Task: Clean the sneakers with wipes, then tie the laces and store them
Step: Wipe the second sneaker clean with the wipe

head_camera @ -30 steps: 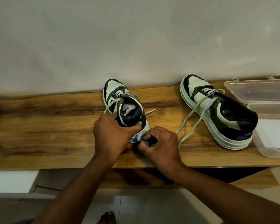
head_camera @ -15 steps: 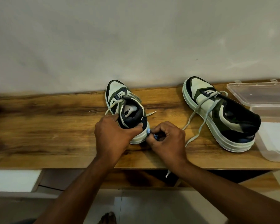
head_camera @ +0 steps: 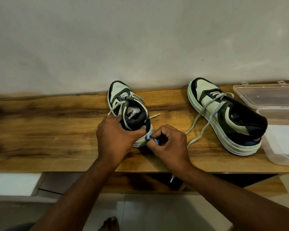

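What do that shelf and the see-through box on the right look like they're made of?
The shelf looks like wood or wood-look laminate: brown streaky grain, slight sheen. The box seems to be thin clear plastic: translucent walls, moulded rim, hinged lid open behind it.

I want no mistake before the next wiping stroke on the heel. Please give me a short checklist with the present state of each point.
1. Left hand grips the near sneaker at its heel: ok.
2. Right hand pinches the blue wipe: ok.
3. Wipe touches the heel sole: ok.
4. Sneaker stands upright on the wooden shelf: ok.
5. Far sneaker laces tied: not ok, loose, one end hangs over the edge.
6. Heel already clean: cannot tell.
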The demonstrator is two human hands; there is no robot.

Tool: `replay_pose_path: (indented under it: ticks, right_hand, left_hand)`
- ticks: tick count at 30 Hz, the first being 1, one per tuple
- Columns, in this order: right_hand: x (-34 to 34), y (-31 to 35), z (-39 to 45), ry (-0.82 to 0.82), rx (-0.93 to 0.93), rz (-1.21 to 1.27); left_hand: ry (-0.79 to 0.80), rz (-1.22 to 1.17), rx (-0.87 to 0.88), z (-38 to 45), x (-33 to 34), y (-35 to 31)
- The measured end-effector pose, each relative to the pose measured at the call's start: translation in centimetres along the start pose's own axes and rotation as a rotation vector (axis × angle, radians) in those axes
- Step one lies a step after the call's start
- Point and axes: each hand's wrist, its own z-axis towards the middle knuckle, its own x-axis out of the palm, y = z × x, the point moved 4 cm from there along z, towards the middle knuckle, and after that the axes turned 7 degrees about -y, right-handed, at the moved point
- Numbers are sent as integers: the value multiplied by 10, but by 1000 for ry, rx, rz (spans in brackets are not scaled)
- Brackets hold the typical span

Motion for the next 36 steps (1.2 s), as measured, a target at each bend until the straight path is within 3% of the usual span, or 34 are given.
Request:
replay_pose_path:
  ticks: [4,14,18,20,23,28,32,36]
  right_hand:
    - [-6,-14,16,-86,192,26]
    - [2,7,9,88,-182,-8]
    - [-2,-11,19,2,101,11]
    - [-4,-16,24,-17,150,-16]
    - [-2,-2,20,29,-53,-19]
    - [12,16,2,301,-372,-86]
    - [9,10,3,141,-237,-83]
    - [-2,-9,17,-37,79,-110]
  left_hand:
    - [4,-22,14,-1,-1,-1]
    - [-5,-23,11,1,-1,3]
    - [10,-14,13,1,-1,2]
    - [8,-23,12,0,-2,1]
    - [2,-19,12,0,-3,3]
    - [-13,11,21,2,-3,5]
    - [0,-3,15,2,-2,4]
    - [11,-23,15,1,-2,2]
